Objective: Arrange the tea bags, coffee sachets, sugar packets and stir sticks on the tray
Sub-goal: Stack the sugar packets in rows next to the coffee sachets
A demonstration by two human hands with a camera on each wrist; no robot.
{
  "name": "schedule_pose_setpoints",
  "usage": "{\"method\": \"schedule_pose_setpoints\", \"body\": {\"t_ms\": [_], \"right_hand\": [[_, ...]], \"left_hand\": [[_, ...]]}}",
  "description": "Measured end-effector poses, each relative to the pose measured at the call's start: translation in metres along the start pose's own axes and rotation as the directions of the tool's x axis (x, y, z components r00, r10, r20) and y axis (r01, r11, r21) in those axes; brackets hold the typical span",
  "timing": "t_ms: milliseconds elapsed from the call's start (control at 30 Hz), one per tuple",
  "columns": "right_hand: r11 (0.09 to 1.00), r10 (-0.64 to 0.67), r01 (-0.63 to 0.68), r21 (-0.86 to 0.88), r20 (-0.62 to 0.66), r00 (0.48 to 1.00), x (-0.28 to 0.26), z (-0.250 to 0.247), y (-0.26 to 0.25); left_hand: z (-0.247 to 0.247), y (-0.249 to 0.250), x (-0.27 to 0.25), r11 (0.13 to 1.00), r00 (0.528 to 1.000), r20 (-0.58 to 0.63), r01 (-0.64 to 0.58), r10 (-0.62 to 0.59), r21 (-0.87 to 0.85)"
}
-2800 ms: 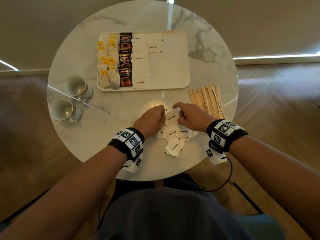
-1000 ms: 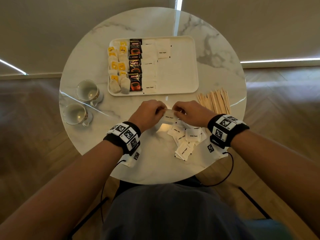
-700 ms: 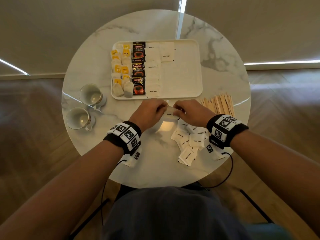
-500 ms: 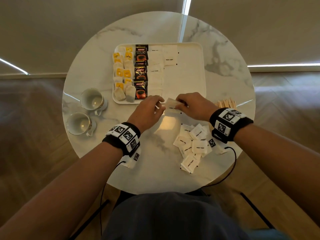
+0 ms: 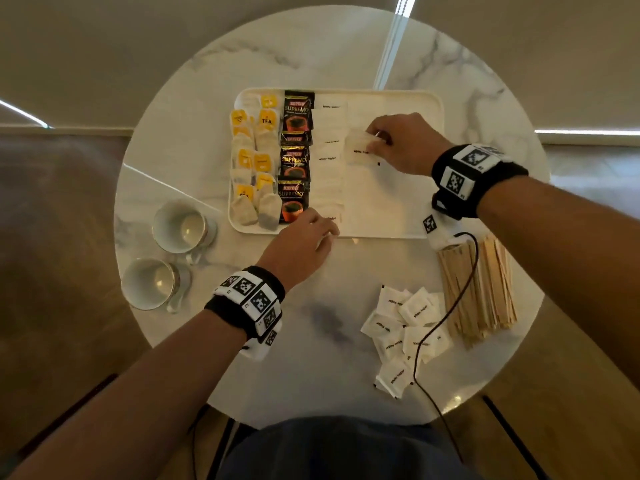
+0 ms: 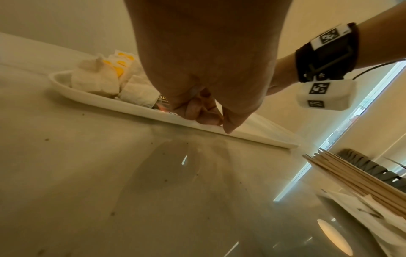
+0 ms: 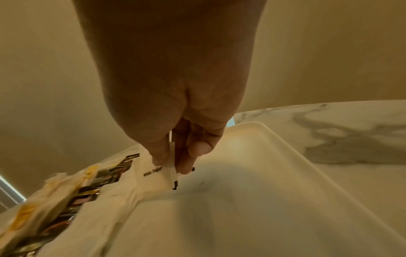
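Note:
On the white tray (image 5: 398,202) lie rows of tea bags (image 5: 252,161), dark coffee sachets (image 5: 294,157) and white sugar packets (image 5: 329,157). My right hand (image 5: 375,142) is over the tray's middle and pinches one sugar packet (image 5: 358,148) beside the sugar row. In the right wrist view thumb and fingers (image 7: 170,165) hold that packet (image 7: 153,175) upright, its lower edge near the tray floor (image 7: 263,173). My left hand (image 5: 322,230) rests at the tray's near rim with loosely curled fingers (image 6: 204,111) and holds nothing.
A pile of loose sugar packets (image 5: 405,327) lies near the table's front right. Beside it is a bundle of wooden stir sticks (image 5: 478,289). Two white cups (image 5: 180,225) (image 5: 149,284) stand left of the tray. A wrist cable hangs over the sticks.
Both hands held one sugar packet near the table's front. My right hand has carried it forward over the tray; my left hand let go and stayed by the tray's near rim.

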State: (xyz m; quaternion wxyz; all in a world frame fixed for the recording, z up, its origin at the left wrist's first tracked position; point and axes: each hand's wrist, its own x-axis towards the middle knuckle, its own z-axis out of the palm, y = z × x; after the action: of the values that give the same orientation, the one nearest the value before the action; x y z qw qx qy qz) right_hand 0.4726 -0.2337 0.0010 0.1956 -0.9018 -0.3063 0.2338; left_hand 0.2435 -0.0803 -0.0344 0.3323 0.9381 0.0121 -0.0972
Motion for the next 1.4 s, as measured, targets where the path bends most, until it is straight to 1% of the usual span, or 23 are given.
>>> {"method": "schedule_pose_setpoints", "body": {"t_ms": [167,333,500,633,733,933,1067,1233,1333,1400], "right_hand": [[0.997,0.063,-0.062,0.037,-0.028,0.998,0.022,0.005,0.008],[0.991,0.072,-0.063,0.119,-0.073,0.995,0.018,0.016,0.010],[0.994,0.047,-0.048,0.102,0.012,0.999,0.010,0.025,0.009],[0.993,0.057,-0.057,0.099,0.002,0.998,0.004,0.024,0.007],[0.995,0.037,-0.035,0.096,-0.019,0.999,-0.008,0.017,0.005],[0.995,-0.024,0.026,0.098,-0.025,0.999,-0.059,0.011,-0.002],[0.991,-0.019,0.015,0.131,0.023,1.000,-0.111,0.024,-0.003],[0.985,0.036,-0.048,0.168,0.074,0.997,-0.183,0.052,0.005],[0.983,0.068,-0.087,0.164,0.118,0.991,-0.219,0.066,0.014],[0.983,0.085,-0.106,0.150,0.140,0.986,-0.236,0.074,0.019]], "left_hand": [[0.004,-0.005,0.002,1.000,1.000,-0.012,-0.006,0.005,-0.024],[0.006,-0.006,0.001,0.999,0.999,-0.031,-0.015,0.014,-0.042],[0.006,-0.005,0.002,0.999,1.000,-0.025,-0.006,0.005,-0.036],[0.004,-0.002,0.000,0.999,1.000,-0.010,0.015,-0.015,-0.032],[0.003,0.001,-0.002,0.999,1.000,-0.003,0.028,-0.029,-0.026],[0.009,0.019,-0.020,1.000,1.000,0.000,-0.004,0.004,-0.022],[0.026,0.035,-0.039,0.999,0.993,0.106,-0.048,0.046,0.012],[0.051,0.059,-0.059,0.993,0.971,0.214,-0.115,0.110,0.011],[0.062,0.074,-0.065,0.986,0.941,0.301,-0.166,0.156,0.007],[0.069,0.083,-0.068,0.975,0.915,0.350,-0.223,0.201,0.021]]}}
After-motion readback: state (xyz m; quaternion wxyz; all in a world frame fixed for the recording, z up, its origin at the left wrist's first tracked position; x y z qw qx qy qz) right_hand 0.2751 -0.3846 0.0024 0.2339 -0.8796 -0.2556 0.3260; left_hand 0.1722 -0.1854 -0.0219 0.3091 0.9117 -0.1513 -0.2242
